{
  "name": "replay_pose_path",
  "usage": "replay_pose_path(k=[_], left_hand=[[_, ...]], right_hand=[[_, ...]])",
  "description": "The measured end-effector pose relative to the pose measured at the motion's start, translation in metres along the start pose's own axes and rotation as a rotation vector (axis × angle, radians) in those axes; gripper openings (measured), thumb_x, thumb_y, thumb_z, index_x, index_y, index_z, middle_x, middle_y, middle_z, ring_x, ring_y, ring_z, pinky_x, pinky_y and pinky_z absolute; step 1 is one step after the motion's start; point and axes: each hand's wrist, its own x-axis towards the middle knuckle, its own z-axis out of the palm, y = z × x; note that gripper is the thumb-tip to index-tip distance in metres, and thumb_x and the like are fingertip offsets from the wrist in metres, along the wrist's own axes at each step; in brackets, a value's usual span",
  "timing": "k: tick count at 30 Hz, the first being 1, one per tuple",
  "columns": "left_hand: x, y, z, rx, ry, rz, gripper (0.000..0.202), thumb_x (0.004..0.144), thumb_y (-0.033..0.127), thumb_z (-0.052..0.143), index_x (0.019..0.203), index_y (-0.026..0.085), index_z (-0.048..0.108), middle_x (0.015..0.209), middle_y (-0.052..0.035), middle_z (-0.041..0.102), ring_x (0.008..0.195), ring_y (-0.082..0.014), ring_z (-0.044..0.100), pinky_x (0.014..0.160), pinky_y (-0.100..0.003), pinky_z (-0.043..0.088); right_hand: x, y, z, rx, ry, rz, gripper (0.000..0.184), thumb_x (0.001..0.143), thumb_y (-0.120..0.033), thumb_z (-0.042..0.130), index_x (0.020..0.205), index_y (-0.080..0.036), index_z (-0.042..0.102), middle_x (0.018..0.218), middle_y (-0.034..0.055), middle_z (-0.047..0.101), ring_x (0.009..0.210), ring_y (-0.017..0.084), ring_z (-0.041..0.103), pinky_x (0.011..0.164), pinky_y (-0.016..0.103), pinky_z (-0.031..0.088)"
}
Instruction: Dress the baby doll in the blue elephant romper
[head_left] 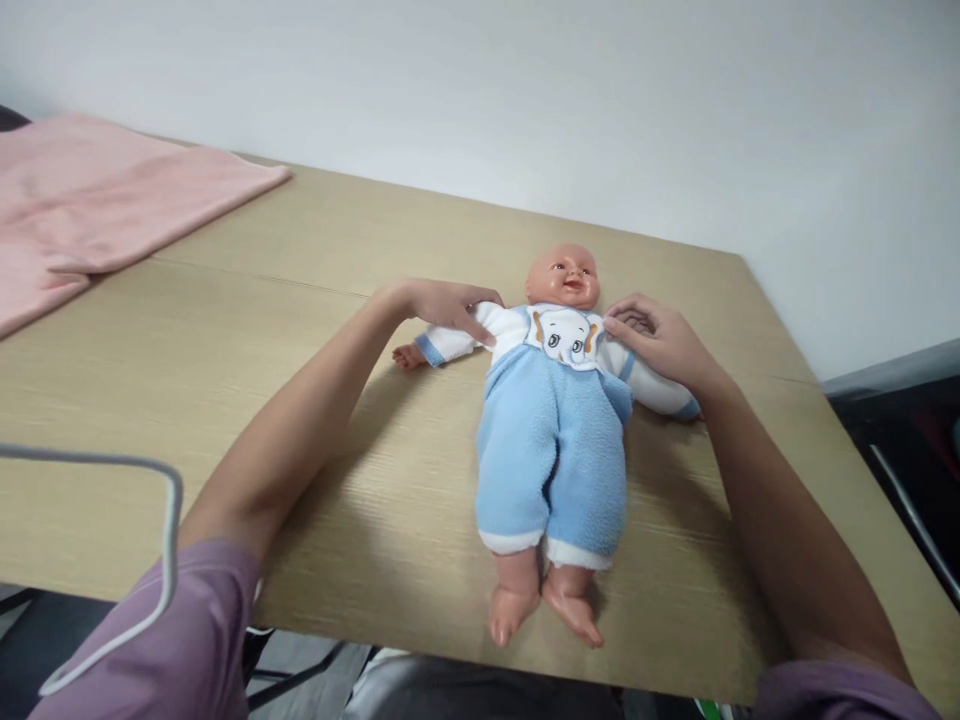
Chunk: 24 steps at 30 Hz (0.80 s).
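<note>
A baby doll (556,430) lies on its back on the wooden table, its head toward the wall and its bare feet toward me. It wears fuzzy light-blue overalls with a white elephant face on the bib, over a white top with blue cuffs. My left hand (454,303) grips the white sleeve near the doll's shoulder at left, thumb and fingers on either side. At the opposite shoulder, my right hand (654,338) is closed with curled fingers and the thumb at the bib's edge. Its fingertips are partly hidden. Both doll arms stretch out sideways.
A pink cloth (112,195) is spread over the far left of the table (300,260). A white wall stands behind the table. At the left, a white cable (171,500) loops in front of my sleeve. Dark furniture (911,440) is beyond the right edge.
</note>
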Motion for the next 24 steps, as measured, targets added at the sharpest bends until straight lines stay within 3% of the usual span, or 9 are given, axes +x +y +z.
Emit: replay_pose_path(k=[4, 7, 10, 13, 16, 19, 22, 24], left_hand=[[-0.001, 0.007, 0.001, 0.074, -0.064, -0.020, 0.100, 0.077, 0.075, 0.077, 0.162, 0.025, 0.058, 0.156, -0.0130, 0.072, 0.142, -0.0380, 0.065, 0.116, -0.041, 0.052], [-0.012, 0.016, -0.005, 0.218, -0.044, -0.159, 0.106, 0.076, 0.067, 0.077, 0.172, 0.032, 0.048, 0.165, -0.0145, 0.064, 0.143, -0.0424, 0.063, 0.119, -0.047, 0.051], [-0.026, 0.019, -0.014, 0.320, 0.071, -0.226, 0.102, 0.077, 0.062, 0.079, 0.172, 0.037, 0.049, 0.167, -0.0137, 0.059, 0.149, -0.0461, 0.057, 0.125, -0.055, 0.046], [-0.030, 0.024, -0.015, 0.301, 0.289, -0.038, 0.089, 0.078, 0.063, 0.084, 0.159, 0.033, 0.062, 0.155, -0.0130, 0.067, 0.152, -0.0446, 0.050, 0.127, -0.054, 0.045], [-0.008, 0.047, 0.008, 0.278, 0.452, 0.261, 0.074, 0.081, 0.060, 0.087, 0.147, 0.032, 0.068, 0.146, -0.0115, 0.072, 0.150, -0.0412, 0.049, 0.126, -0.050, 0.046], [0.033, 0.085, 0.049, 0.339, 0.549, 0.473, 0.055, 0.094, 0.049, 0.081, 0.143, 0.028, 0.070, 0.151, -0.0137, 0.070, 0.150, -0.0394, 0.052, 0.129, -0.052, 0.042], [0.069, 0.119, 0.083, 0.448, 0.621, 0.447, 0.041, 0.105, 0.040, 0.070, 0.140, 0.018, 0.071, 0.149, -0.0221, 0.071, 0.146, -0.0428, 0.057, 0.127, -0.058, 0.039], [0.082, 0.131, 0.092, 0.457, 0.609, 0.389, 0.032, 0.109, 0.035, 0.065, 0.134, 0.016, 0.072, 0.140, -0.0229, 0.075, 0.138, -0.0421, 0.064, 0.119, -0.056, 0.044]], right_hand=[[-0.023, 0.018, 0.004, -0.116, 0.176, -0.052, 0.034, 0.106, -0.055, 0.076, 0.126, -0.027, 0.076, 0.121, 0.0102, 0.082, 0.104, 0.029, 0.079, 0.097, 0.048, 0.066], [-0.062, 0.032, -0.001, -0.224, 0.289, -0.060, 0.035, 0.107, -0.054, 0.073, 0.131, -0.029, 0.075, 0.126, 0.0122, 0.080, 0.105, 0.032, 0.077, 0.101, 0.055, 0.065], [-0.108, 0.044, -0.010, -0.322, 0.300, -0.062, 0.044, 0.106, -0.060, 0.073, 0.137, -0.030, 0.074, 0.132, 0.0146, 0.079, 0.122, 0.039, 0.074, 0.114, 0.065, 0.059], [-0.139, 0.055, -0.020, -0.300, 0.229, -0.021, 0.064, 0.098, -0.068, 0.080, 0.147, -0.028, 0.070, 0.144, 0.0184, 0.076, 0.133, 0.044, 0.071, 0.117, 0.068, 0.058], [-0.146, 0.066, -0.026, -0.229, 0.167, 0.053, 0.071, 0.091, -0.070, 0.087, 0.143, -0.025, 0.072, 0.141, 0.0195, 0.078, 0.127, 0.044, 0.075, 0.109, 0.066, 0.062], [-0.139, 0.068, -0.027, -0.148, 0.279, 0.101, 0.067, 0.085, -0.069, 0.094, 0.133, -0.026, 0.075, 0.131, 0.0168, 0.082, 0.118, 0.042, 0.080, 0.105, 0.062, 0.066], [-0.134, 0.060, -0.021, -0.012, 0.441, 0.111, 0.074, 0.072, -0.066, 0.104, 0.128, -0.028, 0.073, 0.124, 0.0145, 0.083, 0.111, 0.038, 0.081, 0.100, 0.056, 0.069], [-0.133, 0.053, -0.016, 0.111, 0.481, 0.117, 0.084, 0.064, -0.062, 0.109, 0.130, -0.028, 0.070, 0.122, 0.0125, 0.081, 0.111, 0.037, 0.081, 0.099, 0.053, 0.070]])
